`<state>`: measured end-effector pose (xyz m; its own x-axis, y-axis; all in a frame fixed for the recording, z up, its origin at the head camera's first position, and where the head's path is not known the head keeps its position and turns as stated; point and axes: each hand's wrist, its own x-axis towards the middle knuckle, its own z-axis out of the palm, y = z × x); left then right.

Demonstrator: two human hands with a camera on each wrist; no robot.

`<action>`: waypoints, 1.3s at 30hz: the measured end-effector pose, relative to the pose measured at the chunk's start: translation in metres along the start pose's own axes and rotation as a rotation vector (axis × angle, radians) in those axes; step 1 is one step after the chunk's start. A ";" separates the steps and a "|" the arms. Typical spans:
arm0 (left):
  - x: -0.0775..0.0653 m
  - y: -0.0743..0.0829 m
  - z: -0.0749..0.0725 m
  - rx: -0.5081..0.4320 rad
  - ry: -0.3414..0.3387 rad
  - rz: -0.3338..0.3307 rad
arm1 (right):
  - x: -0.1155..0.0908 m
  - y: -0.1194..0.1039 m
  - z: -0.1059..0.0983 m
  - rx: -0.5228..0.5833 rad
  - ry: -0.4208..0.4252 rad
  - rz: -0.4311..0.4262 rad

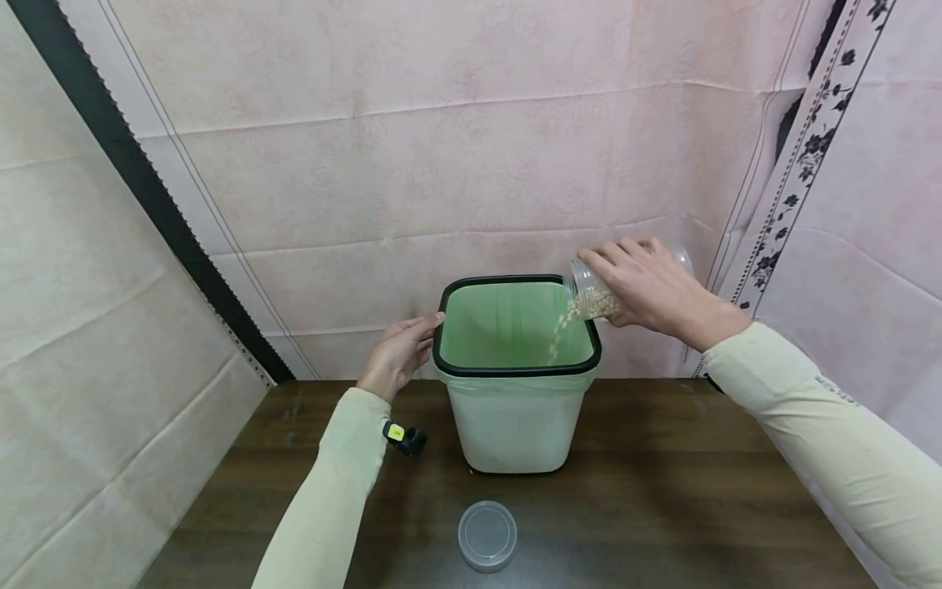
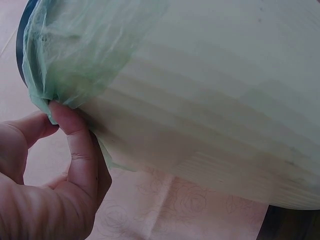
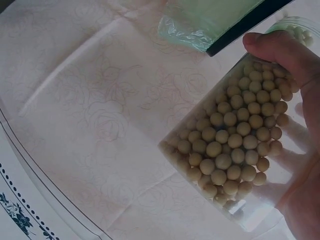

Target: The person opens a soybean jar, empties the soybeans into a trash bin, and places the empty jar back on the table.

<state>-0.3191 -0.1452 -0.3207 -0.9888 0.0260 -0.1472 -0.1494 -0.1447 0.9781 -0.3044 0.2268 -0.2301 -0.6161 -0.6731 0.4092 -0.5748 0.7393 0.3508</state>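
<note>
The jar [image 1: 589, 286] sits in the grasp of the right hand [image 1: 651, 286], whose fingers curl round its side, spread just as wide as its body, with the thumb near the mouth. It's tipped well over at the right side of the bin [image 1: 515, 429], its mouth at the rim, and a thin stream of beans [image 3: 230, 135] is dropping in. The jar is clear, so I can see them, round and pale tan, heaped along its lower side. Across from it, the left hand [image 1: 397, 352] pinches the thin green bag [image 2: 75, 60] at the bin's black rim, thumb and forefinger nearly together. A round, translucent lid [image 1: 487, 536] lies in front on the tabletop [image 1: 662, 499].
</note>
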 end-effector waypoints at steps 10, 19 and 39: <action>0.001 -0.001 -0.002 -0.002 -0.009 0.006 | 0.001 -0.001 0.003 -0.008 0.011 -0.002; -0.001 -0.001 -0.004 -0.001 -0.012 -0.004 | 0.000 -0.004 0.003 -0.010 -0.005 0.002; -0.001 0.002 -0.003 0.010 -0.020 -0.003 | -0.002 -0.007 -0.002 -0.045 0.017 -0.026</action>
<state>-0.3187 -0.1481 -0.3195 -0.9881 0.0463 -0.1469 -0.1519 -0.1349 0.9792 -0.2984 0.2225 -0.2318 -0.5923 -0.6916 0.4133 -0.5652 0.7222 0.3987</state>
